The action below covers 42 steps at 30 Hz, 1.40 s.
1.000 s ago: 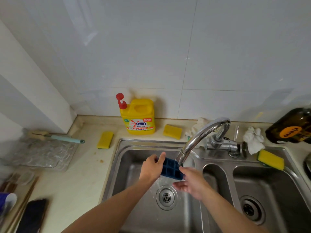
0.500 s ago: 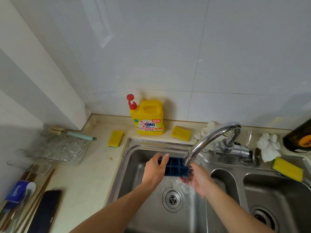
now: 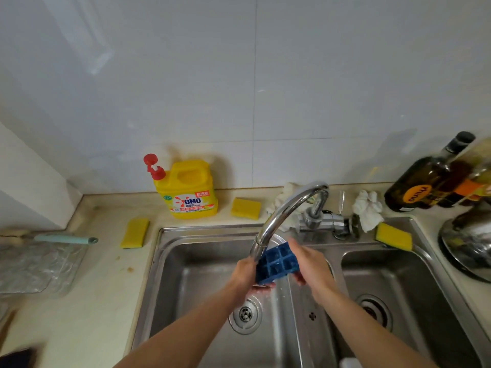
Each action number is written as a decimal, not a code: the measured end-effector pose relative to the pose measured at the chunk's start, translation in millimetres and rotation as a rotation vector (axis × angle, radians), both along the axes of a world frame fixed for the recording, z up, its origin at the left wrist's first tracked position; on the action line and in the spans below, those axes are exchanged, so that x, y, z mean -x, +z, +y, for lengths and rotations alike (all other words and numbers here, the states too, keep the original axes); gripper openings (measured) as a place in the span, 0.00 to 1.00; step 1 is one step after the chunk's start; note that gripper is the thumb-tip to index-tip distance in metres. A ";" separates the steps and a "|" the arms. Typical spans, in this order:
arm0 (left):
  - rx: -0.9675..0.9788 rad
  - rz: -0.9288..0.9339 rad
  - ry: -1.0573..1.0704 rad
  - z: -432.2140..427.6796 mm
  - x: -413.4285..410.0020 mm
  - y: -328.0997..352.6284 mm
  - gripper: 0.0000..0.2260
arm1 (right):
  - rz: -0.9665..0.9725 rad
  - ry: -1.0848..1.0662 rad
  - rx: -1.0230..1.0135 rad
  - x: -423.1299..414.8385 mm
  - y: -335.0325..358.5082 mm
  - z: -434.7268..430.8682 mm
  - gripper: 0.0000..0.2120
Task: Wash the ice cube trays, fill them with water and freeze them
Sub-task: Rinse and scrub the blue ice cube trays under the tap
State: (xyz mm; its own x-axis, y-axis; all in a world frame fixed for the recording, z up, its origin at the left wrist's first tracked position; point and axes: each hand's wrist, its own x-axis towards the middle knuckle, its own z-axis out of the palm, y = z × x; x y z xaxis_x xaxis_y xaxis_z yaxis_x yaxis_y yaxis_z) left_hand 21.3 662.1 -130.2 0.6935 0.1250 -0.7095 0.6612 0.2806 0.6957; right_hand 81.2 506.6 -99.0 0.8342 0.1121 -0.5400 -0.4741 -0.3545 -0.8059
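Since half a second back, when the ice cube tray [image 3: 277,261] sat near level under the tap, it's been tipped hard: far end up, near end down, cells facing the camera. Left hand [image 3: 245,274] grips the low end, fingers curled under it. Right hand [image 3: 310,266] holds the raised right edge, index finger lying up along the side. The tray sits between both hands, just under the mouth of the faucet spout [image 3: 284,213], over the left sink basin [image 3: 191,274].

My read: rinse-and-dump move, so we're in the wash step, with fill and freeze not started (can't make out a water stream, too blurred). Only one tray in view.

Materials:
- **Tray:** dark blue, matte, a grid of square cells. Looks like silicone or soft plastic, so it's likely to flex and be slippery when wet.
- **Spout:** polished chrome, a curved tube.
- **Basin:** brushed stainless with rounded corners. Round perforated drain [image 3: 245,313] just below the left hand.

Further out:
- **Beyond the hands:** boxy yellow OMO detergent jug [image 3: 190,189] with a red pump, and a crumpled white cloth [image 3: 368,208] behind the tap.
- **Flat yellow sponges:** left sponge [image 3: 135,232] and middle sponge [image 3: 245,208] on the counter, right sponge [image 3: 393,236] on the sink rim.
- **Far right of the right hand:** dark glass bottle [image 3: 422,181] and shiny steel cookware [image 3: 470,243].
- **Far left of the left hand:** teal-handled brush [image 3: 63,239] by a clear textured tray [image 3: 37,264].
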 end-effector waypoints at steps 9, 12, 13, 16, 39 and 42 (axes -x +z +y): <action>-0.379 -0.138 0.060 30.5 6.1 8.4 0.23 | 0.215 0.045 -0.129 24.7 -17.5 20.5 0.21; -0.400 -0.126 0.123 52.9 16.3 7.9 0.23 | 0.212 0.137 -0.172 30.7 -14.2 38.6 0.22; -0.392 -0.117 0.136 56.4 17.5 7.6 0.23 | 0.201 0.136 -0.179 30.8 -12.1 42.5 0.22; -0.365 -0.126 0.077 48.9 17.1 9.6 0.23 | 0.157 0.059 -0.140 30.0 -9.7 44.0 0.21; -0.446 -0.095 -0.040 22.8 27.7 20.0 0.25 | 0.335 -0.024 -0.180 44.1 -3.4 14.6 0.33; -0.467 -0.103 -0.061 18.9 30.8 18.7 0.25 | 0.432 0.136 -0.148 48.5 -8.8 1.5 0.38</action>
